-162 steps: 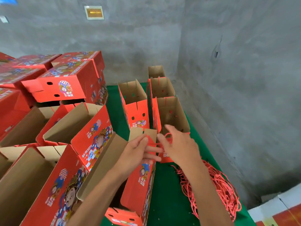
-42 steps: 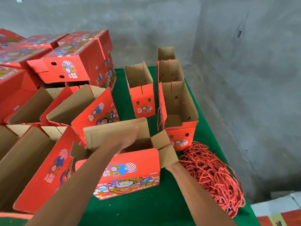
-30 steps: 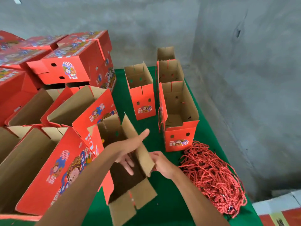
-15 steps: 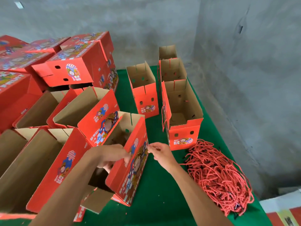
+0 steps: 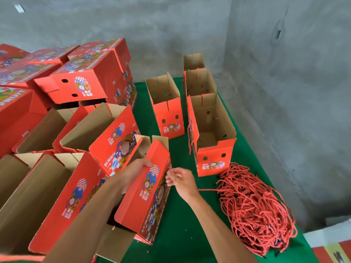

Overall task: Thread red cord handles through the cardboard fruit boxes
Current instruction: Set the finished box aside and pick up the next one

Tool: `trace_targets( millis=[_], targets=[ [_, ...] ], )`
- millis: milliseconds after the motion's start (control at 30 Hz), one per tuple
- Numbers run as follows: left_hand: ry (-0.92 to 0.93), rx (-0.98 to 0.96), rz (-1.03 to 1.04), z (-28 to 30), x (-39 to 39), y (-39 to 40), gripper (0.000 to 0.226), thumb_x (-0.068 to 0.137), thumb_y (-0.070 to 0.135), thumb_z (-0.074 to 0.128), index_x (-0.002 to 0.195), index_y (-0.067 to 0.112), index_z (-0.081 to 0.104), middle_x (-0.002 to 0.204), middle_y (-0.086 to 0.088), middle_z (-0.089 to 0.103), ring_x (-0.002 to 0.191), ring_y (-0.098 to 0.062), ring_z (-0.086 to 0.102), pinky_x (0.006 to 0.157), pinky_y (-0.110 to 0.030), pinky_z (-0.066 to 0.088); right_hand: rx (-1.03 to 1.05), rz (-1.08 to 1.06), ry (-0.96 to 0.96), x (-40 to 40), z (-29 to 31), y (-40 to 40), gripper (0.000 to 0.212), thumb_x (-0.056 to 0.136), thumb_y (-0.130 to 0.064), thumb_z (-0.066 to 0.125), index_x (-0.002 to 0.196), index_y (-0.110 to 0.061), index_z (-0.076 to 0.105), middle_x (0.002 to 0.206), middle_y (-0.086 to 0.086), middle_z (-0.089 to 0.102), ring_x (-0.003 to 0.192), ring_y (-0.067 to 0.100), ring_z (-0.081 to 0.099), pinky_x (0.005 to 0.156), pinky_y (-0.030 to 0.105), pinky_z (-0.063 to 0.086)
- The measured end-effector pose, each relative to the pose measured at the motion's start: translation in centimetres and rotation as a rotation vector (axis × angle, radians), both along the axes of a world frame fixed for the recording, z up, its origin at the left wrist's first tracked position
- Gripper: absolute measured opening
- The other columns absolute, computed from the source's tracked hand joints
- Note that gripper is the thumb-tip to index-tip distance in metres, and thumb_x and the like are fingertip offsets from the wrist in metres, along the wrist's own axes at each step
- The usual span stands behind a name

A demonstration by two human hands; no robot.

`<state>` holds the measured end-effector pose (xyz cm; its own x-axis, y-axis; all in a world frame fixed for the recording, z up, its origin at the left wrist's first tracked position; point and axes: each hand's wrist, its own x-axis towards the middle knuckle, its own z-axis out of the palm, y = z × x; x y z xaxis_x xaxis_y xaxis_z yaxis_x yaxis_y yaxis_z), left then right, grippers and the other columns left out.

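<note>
A red printed fruit box (image 5: 148, 202) stands tilted on the green table cover (image 5: 180, 234), its open brown inside facing left. My left hand (image 5: 136, 168) grips its upper edge. My right hand (image 5: 179, 180) pinches the dark tip of a red cord against the box's right face. That cord (image 5: 209, 189) trails back to a big pile of red cords (image 5: 254, 209) on the right. Beyond, an upright open box (image 5: 214, 149) has a red cord loop (image 5: 190, 137) hanging on its left side.
Two more upright open boxes (image 5: 167, 111) (image 5: 199, 82) stand behind. Open boxes (image 5: 47, 196) lie on their sides at the left, with closed red boxes (image 5: 81, 76) stacked behind them. A concrete wall (image 5: 284, 111) runs along the table's right edge.
The box has swung from flaps-open to standing on edge with its printed face to the right. My left hand moved onto its top edge, and my right hand came up to its side.
</note>
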<state>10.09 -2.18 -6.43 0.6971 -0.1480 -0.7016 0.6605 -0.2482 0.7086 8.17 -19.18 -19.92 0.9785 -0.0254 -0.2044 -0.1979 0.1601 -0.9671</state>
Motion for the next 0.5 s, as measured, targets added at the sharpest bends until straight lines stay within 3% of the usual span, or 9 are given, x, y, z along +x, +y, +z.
trace_targets(
  millis=[233,300,400,433,500],
  targets=[
    [0.017,-0.028,-0.01,-0.2,0.1,0.3,0.042,0.09,0.034,0.055,0.117,0.004,0.067,0.105,-0.021,0.075,0.085,-0.036,0.071,0.085,-0.043,0.056,-0.12,0.076,-0.009,-0.5,-0.2,-0.1,0.014,0.102,-0.014,0.064,0.09,-0.01,0.072,0.079,0.001,0.072,0.07,0.012,0.068,0.068,0.028,0.059],
    [-0.002,-0.084,-0.016,-0.6,0.2,0.4,0.054,0.091,0.047,0.056,0.119,0.003,0.069,0.11,-0.021,0.074,0.089,-0.035,0.074,0.085,-0.044,0.057,-0.126,0.088,-0.013,-0.4,0.2,-0.1,0.013,0.102,-0.013,0.065,0.091,-0.01,0.072,0.078,0.001,0.073,0.069,0.012,0.068,0.068,0.028,0.059],
    [0.034,-0.23,0.044,-2.2,0.6,0.8,0.085,0.091,0.075,0.043,0.118,0.0,0.072,0.121,-0.022,0.07,0.114,-0.039,0.067,0.099,-0.05,0.051,-0.073,0.086,0.009,-0.2,0.8,-0.1,0.01,0.1,-0.008,0.067,0.091,-0.005,0.07,0.077,0.006,0.073,0.066,0.017,0.067,0.066,0.031,0.059],
    [0.051,-0.229,0.073,-2.8,0.6,0.8,0.086,0.093,0.076,0.036,0.114,0.001,0.073,0.119,-0.02,0.071,0.115,-0.036,0.065,0.1,-0.048,0.05,-0.031,0.071,0.03,-0.2,1.0,0.0,0.009,0.099,-0.005,0.067,0.091,-0.002,0.069,0.077,0.01,0.072,0.064,0.019,0.066,0.065,0.032,0.059],
    [0.036,-0.173,0.078,-3.9,0.1,0.2,0.064,0.102,0.058,0.04,0.105,0.005,0.075,0.11,-0.017,0.07,0.105,-0.03,0.063,0.096,-0.043,0.05,0.052,0.04,0.08,-0.4,1.1,0.5,0.01,0.097,-0.003,0.068,0.09,0.004,0.067,0.076,0.014,0.069,0.06,0.02,0.064,0.059,0.03,0.056]
  ],
)
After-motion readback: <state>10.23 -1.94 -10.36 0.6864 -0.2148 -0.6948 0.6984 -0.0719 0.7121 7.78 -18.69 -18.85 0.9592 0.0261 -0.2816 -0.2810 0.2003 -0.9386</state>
